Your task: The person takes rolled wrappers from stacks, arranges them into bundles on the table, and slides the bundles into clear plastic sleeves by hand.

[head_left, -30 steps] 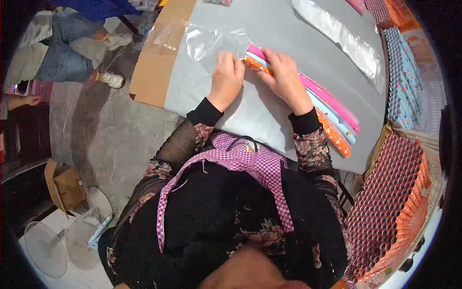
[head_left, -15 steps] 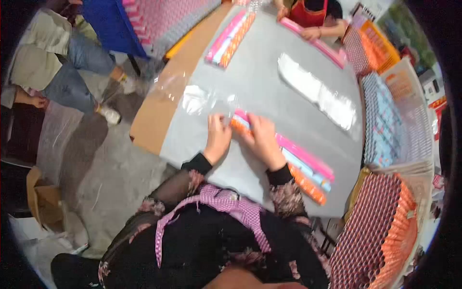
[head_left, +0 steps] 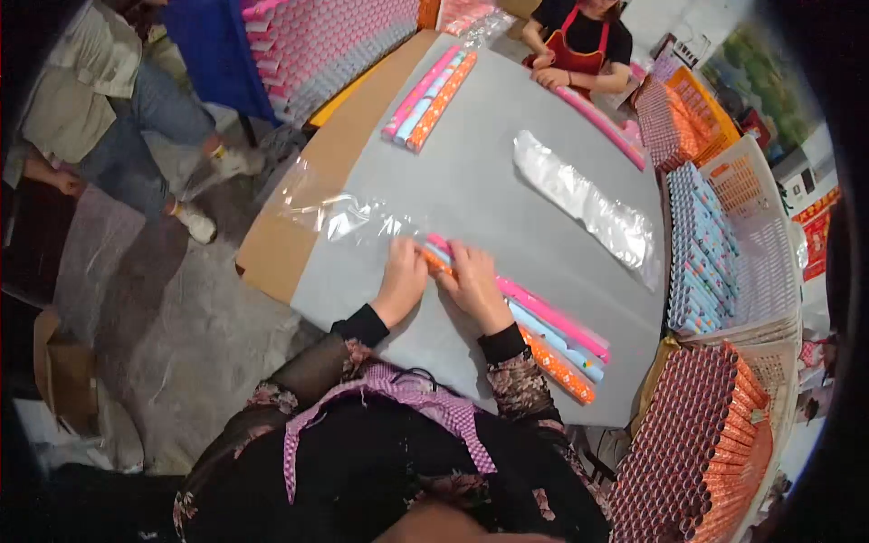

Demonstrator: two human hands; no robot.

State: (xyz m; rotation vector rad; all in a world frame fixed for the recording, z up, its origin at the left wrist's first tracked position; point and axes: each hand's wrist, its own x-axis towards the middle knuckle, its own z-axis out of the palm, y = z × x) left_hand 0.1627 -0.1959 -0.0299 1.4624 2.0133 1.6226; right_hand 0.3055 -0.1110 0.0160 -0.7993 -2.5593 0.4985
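Three printed wrapping-paper rolls, a pink roll point(head_left: 561, 317), a light blue roll point(head_left: 552, 339) and an orange roll point(head_left: 558, 366), lie side by side, slanting across the table. My right hand point(head_left: 477, 288) is closed over them near their far left end, fingers curled on top. At that end my left hand point(head_left: 403, 281) is closed, its fingertips pinched beside the orange roll's tip. A clear plastic bag point(head_left: 358, 217) stretches left from there; its edge at my left fingers is hard to make out.
Another set of three rolls point(head_left: 427, 100) lies at the back left. Silvery clear bags point(head_left: 584, 204) are stacked on the grey table point(head_left: 489, 172). Opposite, a person in a red apron point(head_left: 579, 50) handles a pink roll point(head_left: 606, 127). Crates point(head_left: 765, 244) of rolls line the right edge.
The head view has shifted slightly. My left fingers are closer to the end of the rolls. The person opposite now has both hands together at the near end of the pink roll.
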